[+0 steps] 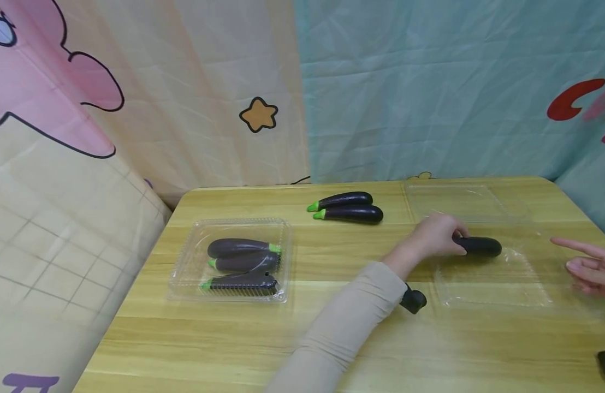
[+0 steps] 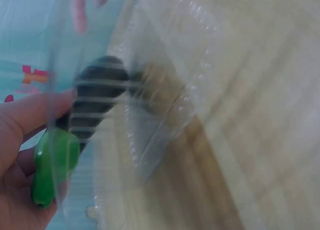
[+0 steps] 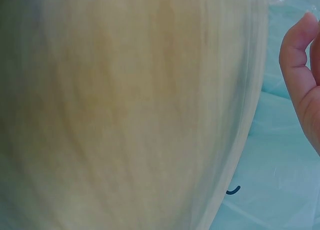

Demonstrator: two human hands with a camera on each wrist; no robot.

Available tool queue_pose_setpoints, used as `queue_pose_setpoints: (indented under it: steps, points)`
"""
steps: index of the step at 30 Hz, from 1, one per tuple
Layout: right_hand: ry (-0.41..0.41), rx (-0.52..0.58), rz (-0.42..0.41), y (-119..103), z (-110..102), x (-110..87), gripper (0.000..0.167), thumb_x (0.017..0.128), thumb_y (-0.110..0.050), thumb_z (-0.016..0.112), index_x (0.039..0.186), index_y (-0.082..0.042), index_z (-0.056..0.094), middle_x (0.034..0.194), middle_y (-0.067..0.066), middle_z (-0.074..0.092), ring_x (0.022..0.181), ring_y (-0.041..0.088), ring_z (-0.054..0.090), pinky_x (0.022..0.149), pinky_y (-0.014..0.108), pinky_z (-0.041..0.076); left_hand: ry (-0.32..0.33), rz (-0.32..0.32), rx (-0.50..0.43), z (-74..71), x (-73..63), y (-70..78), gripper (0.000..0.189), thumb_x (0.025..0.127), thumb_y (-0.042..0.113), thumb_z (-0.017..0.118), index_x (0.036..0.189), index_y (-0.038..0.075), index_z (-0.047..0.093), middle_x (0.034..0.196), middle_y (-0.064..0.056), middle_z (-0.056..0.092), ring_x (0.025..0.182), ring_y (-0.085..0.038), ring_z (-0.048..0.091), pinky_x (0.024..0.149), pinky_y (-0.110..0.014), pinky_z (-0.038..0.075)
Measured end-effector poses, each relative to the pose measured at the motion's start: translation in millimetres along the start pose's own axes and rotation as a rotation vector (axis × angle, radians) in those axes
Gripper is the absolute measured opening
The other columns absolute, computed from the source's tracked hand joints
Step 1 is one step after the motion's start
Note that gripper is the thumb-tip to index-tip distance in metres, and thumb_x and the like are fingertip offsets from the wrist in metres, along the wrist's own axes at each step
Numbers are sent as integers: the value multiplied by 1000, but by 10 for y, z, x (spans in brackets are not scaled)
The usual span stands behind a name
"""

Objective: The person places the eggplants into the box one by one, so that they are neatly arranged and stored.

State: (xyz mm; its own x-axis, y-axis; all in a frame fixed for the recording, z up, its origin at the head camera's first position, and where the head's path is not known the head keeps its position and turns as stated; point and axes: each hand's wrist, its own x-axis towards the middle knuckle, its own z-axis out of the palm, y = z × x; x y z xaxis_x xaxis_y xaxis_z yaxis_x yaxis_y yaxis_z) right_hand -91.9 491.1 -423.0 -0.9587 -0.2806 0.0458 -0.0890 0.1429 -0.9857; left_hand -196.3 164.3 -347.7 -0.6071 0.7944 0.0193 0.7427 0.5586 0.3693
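Note:
My left hand (image 1: 437,234) grips a dark purple eggplant (image 1: 481,246) over an opened clear plastic clamshell box (image 1: 496,303) on the right side of the table. In the left wrist view, the eggplant's green stem (image 2: 56,160) sits between thumb and fingers, and a clear plastic wall overlaps the eggplant. Just right of that box, my right hand (image 1: 594,267) holds nothing, its index finger stretched toward the box. The right wrist view shows part of this right hand (image 3: 301,72) at its edge. Two more eggplants (image 1: 354,214) lie side by side at the table's back.
On the left stands a closed clear clamshell box (image 1: 184,275) with three eggplants inside. The right box's lid (image 1: 450,188) lies folded back near the rear edge. Printed curtains (image 1: 420,93) hang behind the wooden table (image 1: 209,344). Black wrist cameras (image 1: 414,300) show on both arms.

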Motion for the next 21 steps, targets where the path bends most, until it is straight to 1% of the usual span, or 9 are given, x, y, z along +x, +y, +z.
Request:
queue_pose_setpoints:
  steps: [2, 4, 7, 8, 9, 13, 15, 18, 21]
  points:
    - [22, -20, 17, 1, 6, 2, 57, 97, 2, 43, 136, -39, 40, 67, 3, 50, 46, 26, 34, 43, 37, 32, 11, -3, 22, 45, 18, 28, 30, 81, 31, 73, 111, 25, 69, 102, 15, 65, 90, 6, 55, 74, -7, 36]
    - [6, -7, 9, 1, 11, 9, 59, 97, 4, 40, 138, -38, 38, 68, 3, 51, 46, 26, 31, 44, 37, 34, 19, -13, 35, 93, 36, 51, 32, 81, 32, 73, 113, 26, 68, 103, 16, 65, 91, 6, 55, 74, -7, 36]
    - [-104, 120, -59, 8, 10, 24, 65, 96, 14, 31, 143, -31, 36, 71, 1, 53, 48, 28, 25, 46, 37, 33, 28, -26, 46, 143, 43, 74, 34, 81, 33, 73, 114, 28, 67, 104, 17, 64, 91, 6, 55, 74, -8, 37]
    - [-134, 159, -74, 11, 7, 29, 66, 95, 16, 28, 144, -29, 36, 72, 1, 54, 49, 29, 24, 46, 38, 33, 33, -28, 46, 159, 41, 80, 34, 81, 33, 73, 114, 28, 67, 104, 17, 64, 91, 6, 55, 74, -8, 37]
    - [-148, 180, -79, 12, 5, 31, 67, 95, 17, 27, 144, -28, 36, 72, 0, 54, 49, 29, 23, 47, 37, 35, 37, -31, 50, 172, 37, 85, 34, 81, 34, 73, 114, 28, 66, 104, 17, 64, 91, 6, 55, 74, -8, 38]
    - [-141, 181, -69, 9, -4, 25, 66, 95, 16, 28, 142, -29, 38, 73, 0, 55, 50, 29, 24, 48, 35, 41, 52, -39, 78, 222, 20, 106, 35, 82, 36, 71, 116, 31, 64, 103, 19, 63, 90, 6, 55, 72, -9, 39]
    - [-134, 170, -64, 6, -10, 21, 65, 95, 16, 28, 142, -30, 38, 73, 0, 55, 50, 29, 25, 51, 33, 45, 64, -38, 109, 245, 16, 114, 35, 82, 37, 71, 116, 32, 64, 102, 19, 63, 89, 6, 55, 71, -10, 40]
    - [-146, 170, -75, 1, -14, 19, 66, 95, 17, 27, 142, -29, 38, 74, -2, 56, 50, 29, 25, 52, 32, 46, 71, -39, 156, 277, 13, 125, 36, 82, 39, 71, 116, 35, 63, 104, 21, 62, 90, 5, 55, 71, -12, 41]
    - [-145, 172, -79, -4, -10, 16, 67, 95, 17, 27, 142, -28, 38, 73, -2, 55, 51, 29, 25, 50, 33, 45, 51, -43, 204, 301, 12, 135, 35, 82, 40, 69, 117, 36, 61, 107, 22, 61, 91, 6, 55, 70, -14, 42]
